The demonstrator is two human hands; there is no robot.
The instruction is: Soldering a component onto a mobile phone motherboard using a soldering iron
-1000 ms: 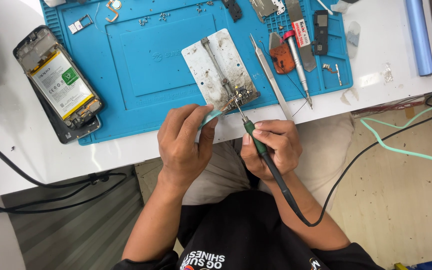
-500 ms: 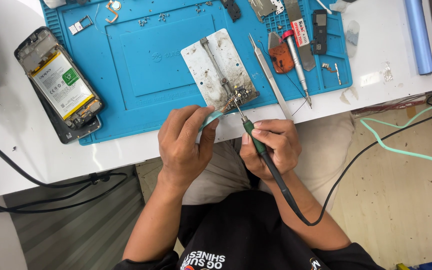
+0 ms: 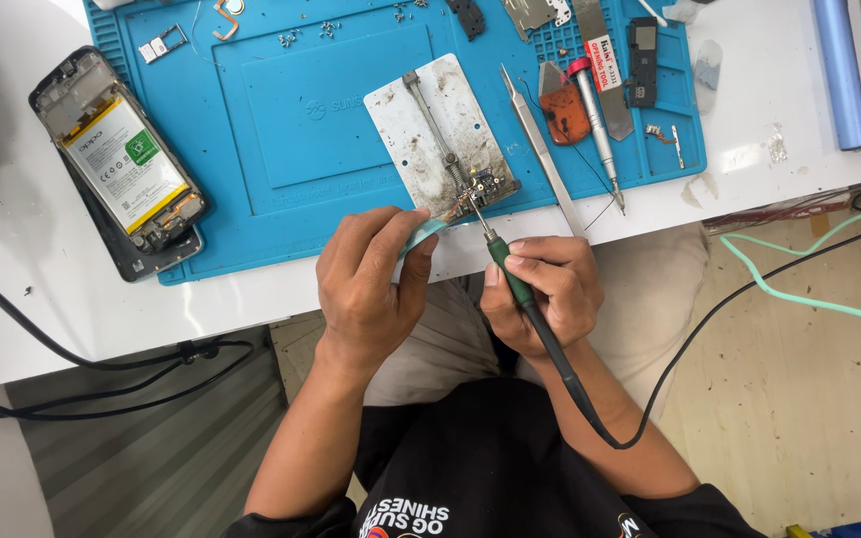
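The small circuit board [image 3: 483, 186] sits clamped at the near end of the grey metal holder plate [image 3: 437, 133], on the blue mat [image 3: 281, 139]. It looks light, thin and fragile, best gripped by its edges. The right hand [image 3: 540, 289] is closed around a green-handled soldering iron [image 3: 510, 274], tip at the board. The left hand [image 3: 366, 284] pinches a pale strip [image 3: 421, 237] just beside the plate.
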